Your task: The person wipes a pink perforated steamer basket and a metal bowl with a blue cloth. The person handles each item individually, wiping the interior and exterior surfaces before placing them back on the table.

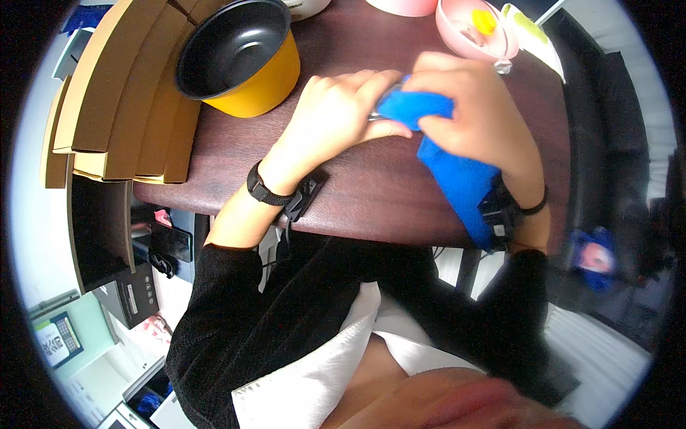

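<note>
A bright blue cloth is bunched in my right hand, its fingers curled round it, and the loose end hangs down toward my right wrist. My left hand is closed on a small shiny object, clear or metallic, which is mostly hidden by fingers and cloth. The cloth presses against this object between the two hands. Both hands are above the dark brown wooden table. Left of my left hand stands a yellow pot with a black inside.
Tall cardboard boxes line the table's left side. At the far right sits a pink bowl with a yellow item in it, beside a white-and-green thing. A phone lies below the table's left edge.
</note>
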Motion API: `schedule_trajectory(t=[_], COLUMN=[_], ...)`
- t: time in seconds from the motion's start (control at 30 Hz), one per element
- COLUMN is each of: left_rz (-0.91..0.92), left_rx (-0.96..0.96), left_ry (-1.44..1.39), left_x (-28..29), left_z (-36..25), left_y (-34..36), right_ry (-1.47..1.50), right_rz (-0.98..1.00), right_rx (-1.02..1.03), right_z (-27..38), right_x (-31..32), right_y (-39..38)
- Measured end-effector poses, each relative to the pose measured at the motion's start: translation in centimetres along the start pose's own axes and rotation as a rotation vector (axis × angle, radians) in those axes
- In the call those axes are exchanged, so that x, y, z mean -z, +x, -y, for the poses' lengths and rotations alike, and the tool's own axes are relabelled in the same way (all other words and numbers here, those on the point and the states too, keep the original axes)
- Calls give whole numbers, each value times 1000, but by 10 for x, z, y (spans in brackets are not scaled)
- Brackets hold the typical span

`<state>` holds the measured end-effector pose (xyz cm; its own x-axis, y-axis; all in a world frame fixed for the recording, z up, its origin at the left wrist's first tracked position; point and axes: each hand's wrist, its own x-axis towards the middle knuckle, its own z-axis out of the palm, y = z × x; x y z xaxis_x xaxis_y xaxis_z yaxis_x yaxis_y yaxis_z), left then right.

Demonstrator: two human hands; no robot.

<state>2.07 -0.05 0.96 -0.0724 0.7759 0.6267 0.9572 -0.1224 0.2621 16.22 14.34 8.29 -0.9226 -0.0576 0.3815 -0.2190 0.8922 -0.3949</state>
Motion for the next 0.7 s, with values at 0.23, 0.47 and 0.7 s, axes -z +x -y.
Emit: schedule_trajectory(t=[0.23, 0.47, 0.7], left_rz=[43, 89, 185], left_rx=[80, 122, -23], left_ry=[-39, -86, 62], left_x=[2, 5, -2], left_z=[-9, 0, 3], left_y=[3, 17, 38], right_ry=[-130, -204, -179], right_rz=[-9, -13, -87], right_rx=[-88, -103, -41], right_z=[4, -30, -3], right_x=[1, 9, 4], right_y=[-5, -12, -2])
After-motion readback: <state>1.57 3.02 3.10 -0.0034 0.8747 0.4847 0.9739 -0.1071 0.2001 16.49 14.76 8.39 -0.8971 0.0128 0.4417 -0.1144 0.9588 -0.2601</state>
